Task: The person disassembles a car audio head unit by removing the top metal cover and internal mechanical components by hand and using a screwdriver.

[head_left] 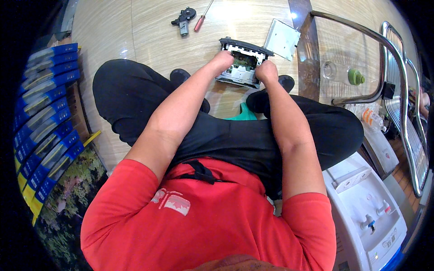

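It looks like a small repair shop or shop front. Both hands work on an opened electronic unit (pixel 244 61) laid on a polished stone-tile floor (pixel 149 27). Beyond the hands lie a red-handled screwdriver (pixel 202 18) and a small motor part (pixel 184 19). Far left of them stand rows of blue packaged goods (pixel 45 122); to the right, a glass-topped table (pixel 348 54) and a water dispenser (pixel 366 217).

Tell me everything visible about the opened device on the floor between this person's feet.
The opened device is a flat, boxy unit with a dark plastic strip along its far edge and a pale metal or plastic frame. Its top is off, exposing a green circuit board and small parts inside. It lies flat on the glossy wood-look floor. The left hand rests on its left side, the right hand on its right edge. Finer details are too small to tell.
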{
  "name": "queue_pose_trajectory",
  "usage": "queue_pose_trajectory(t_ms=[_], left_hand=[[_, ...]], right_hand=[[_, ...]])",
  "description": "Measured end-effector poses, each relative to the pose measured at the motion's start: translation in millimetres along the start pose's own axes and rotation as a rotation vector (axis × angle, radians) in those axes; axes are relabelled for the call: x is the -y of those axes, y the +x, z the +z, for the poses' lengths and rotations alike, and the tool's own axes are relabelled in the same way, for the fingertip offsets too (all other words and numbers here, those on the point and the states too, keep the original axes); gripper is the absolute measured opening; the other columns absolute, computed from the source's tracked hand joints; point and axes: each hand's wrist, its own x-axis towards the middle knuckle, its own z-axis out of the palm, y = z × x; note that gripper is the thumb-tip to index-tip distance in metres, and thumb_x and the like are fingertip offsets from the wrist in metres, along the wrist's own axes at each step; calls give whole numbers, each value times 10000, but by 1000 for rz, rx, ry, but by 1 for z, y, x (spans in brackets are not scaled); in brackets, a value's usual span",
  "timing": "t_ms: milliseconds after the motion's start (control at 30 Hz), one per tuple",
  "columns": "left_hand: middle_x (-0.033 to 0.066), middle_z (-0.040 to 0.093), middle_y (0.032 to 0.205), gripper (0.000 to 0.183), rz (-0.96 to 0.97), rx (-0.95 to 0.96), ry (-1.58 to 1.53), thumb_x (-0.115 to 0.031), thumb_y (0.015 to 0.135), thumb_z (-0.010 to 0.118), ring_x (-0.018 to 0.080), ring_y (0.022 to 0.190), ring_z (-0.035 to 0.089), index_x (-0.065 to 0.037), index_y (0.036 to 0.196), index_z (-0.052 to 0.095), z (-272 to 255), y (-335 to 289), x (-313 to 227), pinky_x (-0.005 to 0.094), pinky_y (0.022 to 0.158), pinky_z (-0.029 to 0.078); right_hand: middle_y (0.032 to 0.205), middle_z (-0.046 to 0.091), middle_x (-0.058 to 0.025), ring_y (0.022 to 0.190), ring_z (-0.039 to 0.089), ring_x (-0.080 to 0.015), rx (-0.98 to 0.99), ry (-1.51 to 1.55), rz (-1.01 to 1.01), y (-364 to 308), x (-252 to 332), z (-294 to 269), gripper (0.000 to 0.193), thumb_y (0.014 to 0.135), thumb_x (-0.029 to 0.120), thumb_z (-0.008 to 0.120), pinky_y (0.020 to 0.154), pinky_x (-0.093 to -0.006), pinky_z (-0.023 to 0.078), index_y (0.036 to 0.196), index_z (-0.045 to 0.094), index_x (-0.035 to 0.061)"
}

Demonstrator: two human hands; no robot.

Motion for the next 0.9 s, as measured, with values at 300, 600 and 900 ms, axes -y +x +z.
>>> queue_pose_trajectory(t_ms=[300, 600, 900], left_hand=[[115, 604, 774, 219, 17, -33, 34, -90, 795, 503, 226, 687, 564, -20, 968, 618, 3, -1, -2, 403, 585, 439], [257, 635, 1024, 301, 135, -123, 314, -78, 777, 461, 390, 964, 614, 25, 1012, 618, 7, -2, -4, 448, 830, 474], [228, 648, 990, 328, 151, -110, 287, -67, 770, 454, 363, 935, 624, 27, 1044, 608, 8, 14, 13, 431, 797, 481]], right_hand=[[1032, 647, -258, 988, 634, -370, 47, 1, 47, 0, 2, -6, 254, 778, 136, 567, 864, -432, 500, 926, 696, -25], [1050, 645, -255, 1012, 627, -368, 41, 7, 49, 2, -1, -1, 268, 775, 144, 571, 884, -426, 493, 939, 691, -32], [1045, 646, -258, 1007, 628, -371, 68, 13, 67, 6, 1, 1, 269, 779, 154, 588, 879, -427, 498, 942, 689, -34]])
